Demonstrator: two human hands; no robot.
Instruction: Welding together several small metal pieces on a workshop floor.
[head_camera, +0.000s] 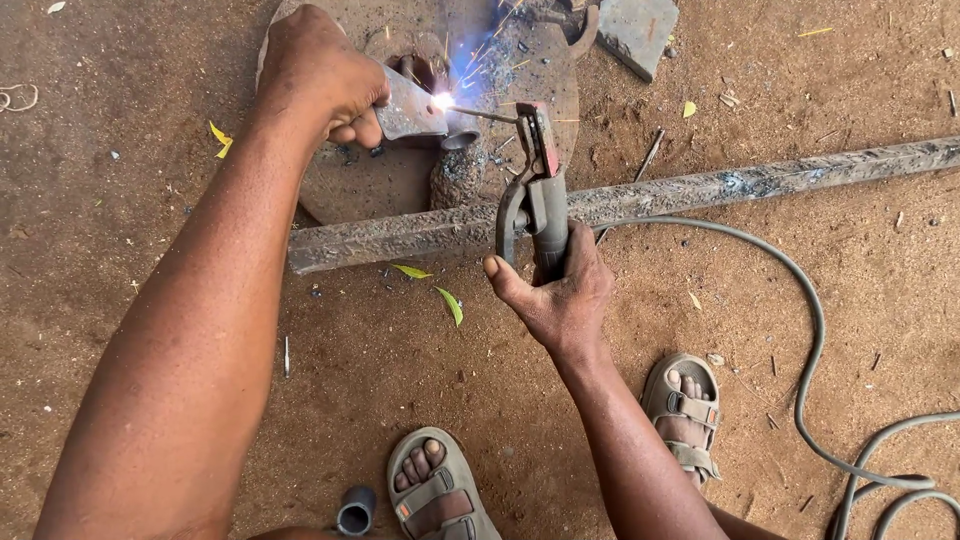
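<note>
My right hand (560, 295) grips the handle of a welding electrode holder (538, 190). Its thin rod (482, 114) reaches left to a bright arc with sparks (443, 100). My left hand (320, 75) holds a flat grey metal piece (408, 110) right beside the arc, over a round rusty metal disc (350, 185). A short pipe stub (458, 140) stands next to the arc on a rough lump of metal (457, 175).
A long rusty metal bar (760, 180) lies across the dirt ground under the holder. A grey cable (815, 340) curls off to the lower right. My sandalled feet (435, 490) (685, 405) stand below. A small pipe piece (356, 510) lies near the left foot, a metal block (636, 30) at the top.
</note>
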